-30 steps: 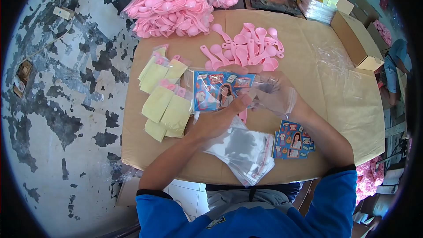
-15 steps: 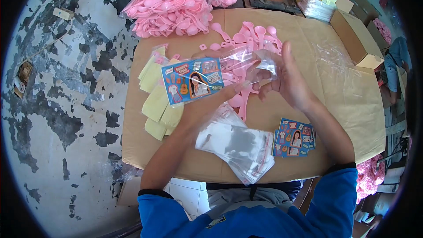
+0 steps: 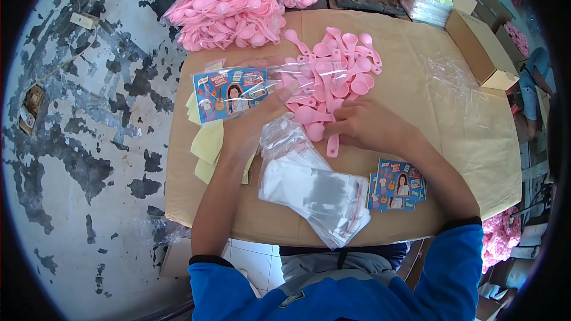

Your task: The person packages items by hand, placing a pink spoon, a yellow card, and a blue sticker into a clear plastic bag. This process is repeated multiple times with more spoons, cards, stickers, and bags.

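Observation:
My left hand (image 3: 253,119) is closed on a clear plastic bag (image 3: 306,71) with a blue printed card (image 3: 217,104) in its left end. The bag's clear end stretches over the left part of a loose pile of pink measuring spoons (image 3: 360,83). At the pile's near edge, my right hand (image 3: 375,122) has its fingers curled in, with the tips pressed on a pink spoon there. Part of that spoon is hidden by the fingers. A stack of clear plastic bags (image 3: 315,187) lies just in front, between my forearms.
Blue printed cards (image 3: 395,184) lie by my right forearm. Yellow packets (image 3: 207,142) sit beneath and beside my left hand. Large bags of pink spoons (image 3: 232,9) stand at the back left. A cardboard box (image 3: 482,50) is at the back right, near crumpled plastic (image 3: 452,77).
My left hand has moved left with the bag and card. My right hand has left the bag's end and come down onto the spoons, its fingers now curled.

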{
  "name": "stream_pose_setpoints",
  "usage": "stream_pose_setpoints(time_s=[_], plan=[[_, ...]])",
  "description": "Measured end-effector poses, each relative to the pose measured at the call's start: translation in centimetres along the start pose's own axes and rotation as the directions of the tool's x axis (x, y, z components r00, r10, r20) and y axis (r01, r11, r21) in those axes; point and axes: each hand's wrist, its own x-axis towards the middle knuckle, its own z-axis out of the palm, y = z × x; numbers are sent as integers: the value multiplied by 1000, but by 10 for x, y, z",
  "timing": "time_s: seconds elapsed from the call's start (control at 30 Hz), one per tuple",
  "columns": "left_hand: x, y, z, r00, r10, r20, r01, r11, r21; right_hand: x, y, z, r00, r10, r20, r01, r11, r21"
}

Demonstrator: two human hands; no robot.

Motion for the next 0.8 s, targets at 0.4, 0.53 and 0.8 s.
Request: stream_pose_setpoints(time_s=[0.4, 0.53, 0.8], plan=[[1, -10, -2, 998, -70, -10, 64, 954, -293, -9, 3, -46, 702, 485, -521, 191, 577, 794], [-10, -13, 8, 983, -184, 12, 177, 922, -345, -6, -9, -44, 772, 382, -508, 176, 639, 749], [-33, -4, 40, 919, -349, 185, 395, 804, -444, 5, -48, -48, 881, 355, -313, 101, 505, 857]])
